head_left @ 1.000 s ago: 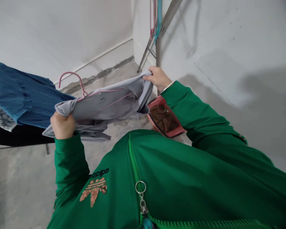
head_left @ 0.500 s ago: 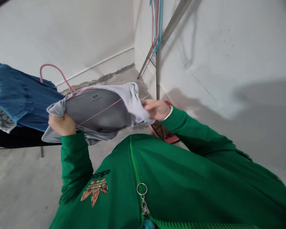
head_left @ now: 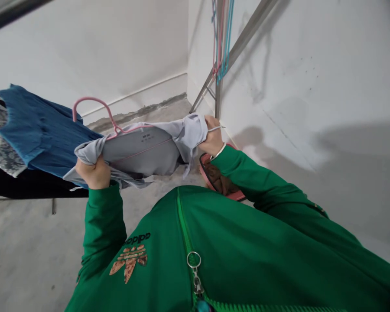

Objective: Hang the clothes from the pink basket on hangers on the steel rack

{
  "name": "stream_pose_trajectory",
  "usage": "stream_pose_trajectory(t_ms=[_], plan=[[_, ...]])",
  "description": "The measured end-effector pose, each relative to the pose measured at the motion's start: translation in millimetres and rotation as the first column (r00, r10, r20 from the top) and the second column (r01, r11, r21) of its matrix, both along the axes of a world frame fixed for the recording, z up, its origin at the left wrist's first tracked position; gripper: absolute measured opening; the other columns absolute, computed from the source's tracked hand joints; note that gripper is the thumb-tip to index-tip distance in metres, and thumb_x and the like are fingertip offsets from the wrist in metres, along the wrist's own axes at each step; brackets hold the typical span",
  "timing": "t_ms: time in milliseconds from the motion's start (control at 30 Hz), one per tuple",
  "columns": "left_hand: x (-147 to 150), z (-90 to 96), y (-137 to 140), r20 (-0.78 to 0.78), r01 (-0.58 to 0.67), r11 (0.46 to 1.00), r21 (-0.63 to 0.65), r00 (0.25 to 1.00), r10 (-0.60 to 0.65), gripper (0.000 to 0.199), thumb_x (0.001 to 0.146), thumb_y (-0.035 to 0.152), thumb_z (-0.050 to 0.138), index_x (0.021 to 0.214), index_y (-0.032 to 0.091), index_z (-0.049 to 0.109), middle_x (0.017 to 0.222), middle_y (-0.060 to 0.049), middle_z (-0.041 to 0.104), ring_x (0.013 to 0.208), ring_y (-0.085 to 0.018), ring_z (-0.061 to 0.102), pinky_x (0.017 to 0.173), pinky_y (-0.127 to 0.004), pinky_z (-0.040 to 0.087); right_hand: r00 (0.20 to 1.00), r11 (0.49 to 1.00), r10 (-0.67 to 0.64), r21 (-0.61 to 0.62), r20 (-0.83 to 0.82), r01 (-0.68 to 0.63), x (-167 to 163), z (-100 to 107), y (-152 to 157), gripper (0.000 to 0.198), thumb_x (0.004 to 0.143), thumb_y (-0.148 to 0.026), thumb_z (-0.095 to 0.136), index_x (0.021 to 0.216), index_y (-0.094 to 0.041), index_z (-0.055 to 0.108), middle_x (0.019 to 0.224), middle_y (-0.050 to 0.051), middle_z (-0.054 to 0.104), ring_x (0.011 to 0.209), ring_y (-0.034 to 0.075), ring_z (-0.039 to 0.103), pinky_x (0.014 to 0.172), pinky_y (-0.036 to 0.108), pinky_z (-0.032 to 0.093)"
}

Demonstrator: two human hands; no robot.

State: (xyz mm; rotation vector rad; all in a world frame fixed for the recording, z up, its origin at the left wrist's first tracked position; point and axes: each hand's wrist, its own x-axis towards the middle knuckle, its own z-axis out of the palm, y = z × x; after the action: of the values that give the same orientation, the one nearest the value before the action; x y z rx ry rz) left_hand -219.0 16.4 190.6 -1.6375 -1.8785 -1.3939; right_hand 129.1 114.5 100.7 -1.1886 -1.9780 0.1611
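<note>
A person in a green jacket (head_left: 247,251) holds a grey shirt (head_left: 143,149) stretched at chest height — the left hand (head_left: 95,173) clenched on one bunched end, the right hand (head_left: 212,138) gripping the other. A pink hanger (head_left: 94,106) sits inside the shirt, its hook poking out. A blue garment (head_left: 39,130) hangs just beside it; a pink basket (head_left: 219,180) sits on the floor below.

The grey shirt (head_left: 143,149) is thin, smooth cloth, matt, with soft folds. The pink hanger (head_left: 94,108) inside it looks like thin wire with a smooth, slightly shiny coat. At 9 o'clock from the shirt, the blue dress (head_left: 42,134) is rougher, crinkly cloth. The green jacket (head_left: 247,251) is smooth cloth with a little shine, and its zip ring (head_left: 193,259) is shiny metal. At 12 o'clock, the rack (head_left: 218,93) is dull grey metal. The floor (head_left: 26,251) is rough and matt.
</note>
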Motion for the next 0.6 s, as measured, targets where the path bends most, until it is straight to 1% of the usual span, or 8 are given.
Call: stream_pose_trajectory(t_ms=[67,100,167,233,333,400,500,600], plan=[[4.5,0.0,0.3,0.042,0.051,0.998,0.024,0.998,-0.052,0.020,0.077,0.019,0.057,0.089,0.009,0.070,0.091,-0.007,0.071,0.091,-0.019,0.066,0.094,-0.036,0.050,0.998,0.993,0.063,0.099,0.025,-0.065,-2.2,14.3,5.1,0.051,0.072,-0.031,0.059,0.119,-0.012,0.056,0.118,0.016,0.061,0.111,0.030,0.056,0.096,0.044,0.045],[7.5,-0.6,0.8,0.060,0.079,0.997,0.024,0.995,-0.080,0.019,0.078,0.020,0.058,0.088,0.009,0.070,0.091,-0.007,0.071,0.091,-0.019,0.066,0.094,-0.036,0.050,0.989,0.986,0.125,0.099,0.077,-0.133,-5.4,20.7,7.1,0.048,0.074,-0.031,0.057,0.119,-0.013,0.056,0.120,0.016,0.060,0.111,0.029,0.056,0.095,0.043,0.046],[14.3,-3.0,2.5,0.090,0.119,0.993,0.013,0.989,-0.120,0.018,0.077,0.020,0.058,0.088,0.010,0.070,0.091,-0.006,0.070,0.092,-0.019,0.065,0.095,-0.035,0.050,0.953,0.973,0.218,0.029,0.211,-0.229,-14.5,31.9,9.6,0.039,0.080,-0.028,0.051,0.115,-0.013,0.058,0.118,0.014,0.062,0.104,0.026,0.059,0.087,0.038,0.048],[19.9,-6.8,4.8,0.109,0.154,0.988,-0.026,0.983,-0.150,0.017,0.078,0.021,0.057,0.087,0.013,0.070,0.091,-0.004,0.070,0.094,-0.018,0.065,0.095,-0.035,0.050,0.914,0.967,0.252,-0.045,0.318,-0.250,-24.4,41.6,9.6,0.035,0.085,-0.024,0.044,0.115,-0.012,0.059,0.110,0.012,0.065,0.095,0.023,0.061,0.078,0.033,0.047],[18.2,-11.5,9.2,0.199,0.197,0.973,-0.117,0.965,-0.172,0.017,0.078,0.025,0.058,0.084,0.015,0.070,0.087,-0.002,0.070,0.092,-0.018,0.066,0.091,-0.032,0.051,0.877,0.972,0.230,-0.058,0.423,-0.227,-33.3,57.1,7.4,0.035,0.091,-0.022,0.037,0.116,-0.012,0.060,0.101,0.010,0.066,0.088,0.019,0.059,0.071,0.029,0.042],[7.2,-11.5,12.2,0.307,0.227,0.960,-0.166,0.937,-0.168,0.019,0.077,0.028,0.061,0.085,0.014,0.070,0.084,-0.002,0.070,0.087,-0.018,0.066,0.084,-0.031,0.052,0.847,0.984,0.171,-0.046,0.504,-0.172,-33.4,68.8,7.3,0.036,0.093,-0.022,0.035,0.114,-0.014,0.062,0.095,0.009,0.066,0.082,0.019,0.058,0.065,0.029,0.035],[-17.7,-4.8,15.5,0.447,0.258,0.936,-0.238,0.885,-0.131,0.019,0.074,0.027,0.064,0.085,0.012,0.069,0.076,0.001,0.067,0.075,-0.015,0.062,0.069,-0.027,0.050,0.772,0.995,0.095,-0.046,0.628,-0.085,-29.7,85.7,9.8,0.035,0.094,-0.023,0.035,0.113,-0.018,0.065,0.091,0.008,0.065,0.076,0.018,0.055,0.059,0.029,0.023],[-33.1,6.2,14.6,0.491,0.269,0.890,-0.367,0.869,-0.060,0.012,0.074,0.021,0.065,0.080,0.011,0.066,0.066,0.004,0.061,0.065,-0.011,0.054,0.062,-0.024,0.045,0.721,0.998,0.058,-0.050,0.690,-0.033,-30.2,97.3,11.7,0.034,0.096,-0.024,0.035,0.112,-0.020,0.065,0.091,0.007,0.063,0.072,0.015,0.050,0.057,0.029,0.015]])
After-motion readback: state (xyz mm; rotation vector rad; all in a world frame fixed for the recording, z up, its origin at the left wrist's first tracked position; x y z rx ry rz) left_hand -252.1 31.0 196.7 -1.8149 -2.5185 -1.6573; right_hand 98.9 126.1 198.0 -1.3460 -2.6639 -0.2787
